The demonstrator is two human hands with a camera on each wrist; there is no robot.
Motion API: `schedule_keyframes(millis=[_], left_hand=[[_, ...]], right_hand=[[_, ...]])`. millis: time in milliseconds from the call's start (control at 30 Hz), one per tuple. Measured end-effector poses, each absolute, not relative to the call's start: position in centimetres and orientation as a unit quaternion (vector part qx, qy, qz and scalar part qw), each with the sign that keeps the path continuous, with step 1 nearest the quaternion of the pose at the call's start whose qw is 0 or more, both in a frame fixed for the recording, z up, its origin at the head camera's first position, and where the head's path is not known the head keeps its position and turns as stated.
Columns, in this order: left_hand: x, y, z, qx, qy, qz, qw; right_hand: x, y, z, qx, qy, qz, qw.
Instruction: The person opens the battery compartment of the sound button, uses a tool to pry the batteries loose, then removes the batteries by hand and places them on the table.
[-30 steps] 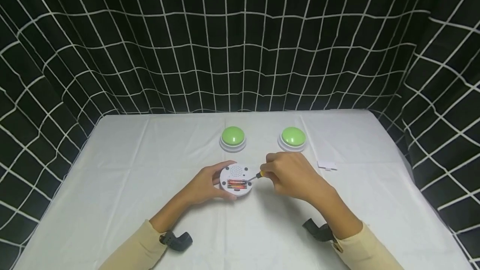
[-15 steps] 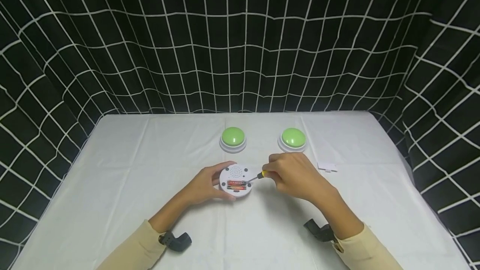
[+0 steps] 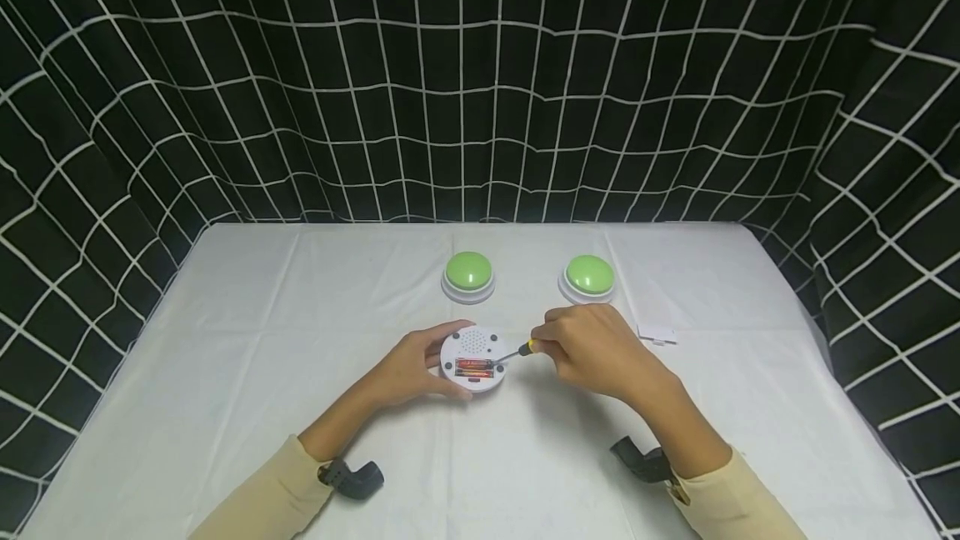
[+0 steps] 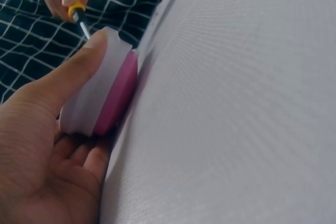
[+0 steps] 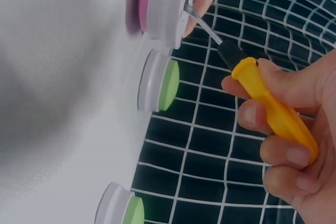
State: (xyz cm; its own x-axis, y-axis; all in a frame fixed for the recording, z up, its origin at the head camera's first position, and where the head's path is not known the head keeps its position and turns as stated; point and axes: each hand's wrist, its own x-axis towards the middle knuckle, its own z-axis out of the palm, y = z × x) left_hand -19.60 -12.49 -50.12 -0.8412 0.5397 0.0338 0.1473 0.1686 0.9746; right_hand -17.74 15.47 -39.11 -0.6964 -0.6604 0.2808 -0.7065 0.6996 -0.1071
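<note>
My left hand (image 3: 412, 369) grips a round white button (image 3: 472, 343) by its rim, thumb on the near side. It lies underside up, and its pink cap (image 4: 116, 98) faces the table in the left wrist view. Two red batteries (image 3: 474, 367) sit in its uncovered compartment. In my right hand (image 3: 592, 348) is a screwdriver with a yellow and black handle (image 5: 275, 108), fingers curled round it. Its metal shaft (image 5: 205, 24) slants down to the compartment's right end; whether the tip touches a battery or the compartment wall I cannot tell.
Two green-capped buttons, one left (image 3: 468, 275) and one right (image 3: 588, 277), stand cap up behind the hands. A small white battery cover (image 3: 657, 334) lies right of the right hand. The white-clothed table (image 3: 300, 290) meets a black curtain with a white grid (image 3: 480, 90) at the back.
Both hands keep their hold. The screwdriver tip shifts only slightly at the compartment's right end. The whole head view has moved a little.
</note>
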Motion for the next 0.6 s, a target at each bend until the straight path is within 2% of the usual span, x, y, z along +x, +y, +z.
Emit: schedule_keyframes(millis=[600], left_hand=[[-19.58,-12.47,-50.04,0.224,0.749,0.601,0.166]], right_hand=[[-17.96,15.82,-39.09,0.347,-0.928,0.115,0.07]])
